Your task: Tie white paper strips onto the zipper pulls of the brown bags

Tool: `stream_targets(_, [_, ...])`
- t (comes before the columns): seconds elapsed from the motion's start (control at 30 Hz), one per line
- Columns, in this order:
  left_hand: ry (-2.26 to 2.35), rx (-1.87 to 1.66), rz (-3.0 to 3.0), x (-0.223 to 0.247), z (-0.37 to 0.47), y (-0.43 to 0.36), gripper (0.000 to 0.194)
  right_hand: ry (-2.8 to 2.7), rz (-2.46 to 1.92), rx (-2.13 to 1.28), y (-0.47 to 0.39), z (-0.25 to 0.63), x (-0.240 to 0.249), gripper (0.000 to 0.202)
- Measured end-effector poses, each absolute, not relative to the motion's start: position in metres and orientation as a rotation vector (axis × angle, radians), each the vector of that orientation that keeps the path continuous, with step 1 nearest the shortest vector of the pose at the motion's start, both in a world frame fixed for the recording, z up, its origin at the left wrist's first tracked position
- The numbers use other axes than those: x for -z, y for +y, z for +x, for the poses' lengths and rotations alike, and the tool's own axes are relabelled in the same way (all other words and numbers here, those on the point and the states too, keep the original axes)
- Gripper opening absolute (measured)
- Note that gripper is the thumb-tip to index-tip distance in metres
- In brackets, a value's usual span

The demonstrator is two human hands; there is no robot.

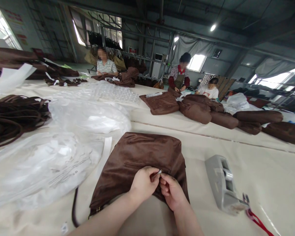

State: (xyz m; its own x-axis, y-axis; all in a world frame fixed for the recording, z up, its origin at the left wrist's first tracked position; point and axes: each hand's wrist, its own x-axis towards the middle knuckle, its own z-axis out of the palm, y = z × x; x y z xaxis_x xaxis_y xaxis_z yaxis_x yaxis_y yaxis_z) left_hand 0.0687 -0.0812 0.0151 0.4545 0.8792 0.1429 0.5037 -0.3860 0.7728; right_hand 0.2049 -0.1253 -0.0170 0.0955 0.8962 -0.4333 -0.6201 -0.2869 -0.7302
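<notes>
A brown leather bag (152,147) with a zipped slit across its front lies flat on the table before me. Over the right end of that zip, my left hand (145,183) pinches a small whitish piece (159,171), too small to name. My right hand (170,188) is closed beside it, fingertips meeting the left hand's at the same spot. Whatever the right fingers grip is hidden between them. A dark strap (75,206) curves off the bag's lower left side.
A grey tape dispenser (222,183) and red-handled snippers (255,218) sit to the right. Clear plastic bags (46,164) and a heap of brown straps (14,118) lie left. Stuffed brown bags (195,109) line the far side, where several people work.
</notes>
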Motion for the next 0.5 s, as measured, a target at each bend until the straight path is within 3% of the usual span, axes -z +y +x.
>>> stream_targets(0.3, [1.015, -0.792, 2.263, -0.0238, 0.0635, -0.0840, 0.028, -0.349, -1.088, -1.502, -0.1264, 0.2027, 0.0140, 0.034])
stream_targets(0.5, [0.963, -0.841, 2.215, -0.0244, 0.0629, -0.0862, 0.023, -0.236, -1.089, -1.538, -0.1248, 0.2012, 0.0092, 0.037])
